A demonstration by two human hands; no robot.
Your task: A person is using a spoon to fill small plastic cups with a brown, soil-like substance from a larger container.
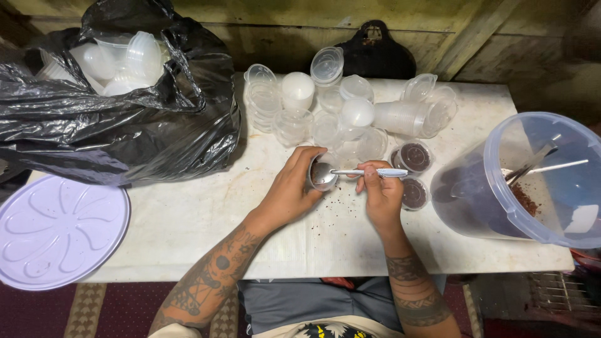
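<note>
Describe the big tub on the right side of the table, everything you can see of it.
The big tub is a translucent bluish plastic container with a wide round rim and no lid on. It lies tilted on the white table at its right edge, mouth facing up and right. Inside are a reddish-brown powder and metal utensils. Neither hand touches it.

I see a white table [188, 219], its top stained and sprinkled with dark crumbs [341, 209] near the middle. A black bag [125, 125] of clear cups covers its far left corner, a lilac lid [56, 231] overhangs the near left edge, and a heap of empty cups [338, 112] with their lids lies along the far edge. Two filled cups [413, 158] sit right of centre, beside a clear tub [501, 188] lying tilted at the right edge.
</note>
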